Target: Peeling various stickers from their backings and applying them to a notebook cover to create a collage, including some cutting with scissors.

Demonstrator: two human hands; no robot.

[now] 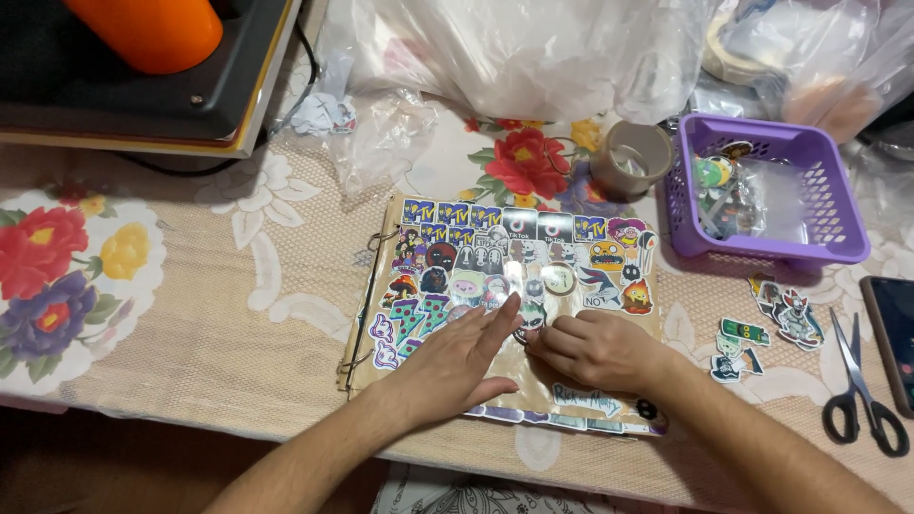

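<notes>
— Sticker (530, 319), the small round one: where is it?

— On the brown sticker page (514, 286) of my ring-bound album, near the middle of the lower rows, right between my two hands. My right hand (600, 350) is curled, the fingertips pinched down on the sticker's edge. Whether it is lifted or pressed flat I cannot tell.

— And your left hand?

— My left hand (457, 362) lies open and flat on the page, fingers together and stretched toward the sticker, the tips just beside it. It holds nothing.

— What else lies on the table?

— The album sits on a flowered tablecloth (143, 295). To my right, off the page, a few loose stickers (762, 333) lie near each other, and beyond them black-handled scissors (862, 395) and the edge of a dark phone (895, 338). Above those stands a purple plastic basket (838, 228) with small bits inside, and just left of it a roll of tape (630, 157). Clear plastic bags (533, 52) crowd the far edge, and a black machine with an orange part (143, 67) sits at the far left
</notes>
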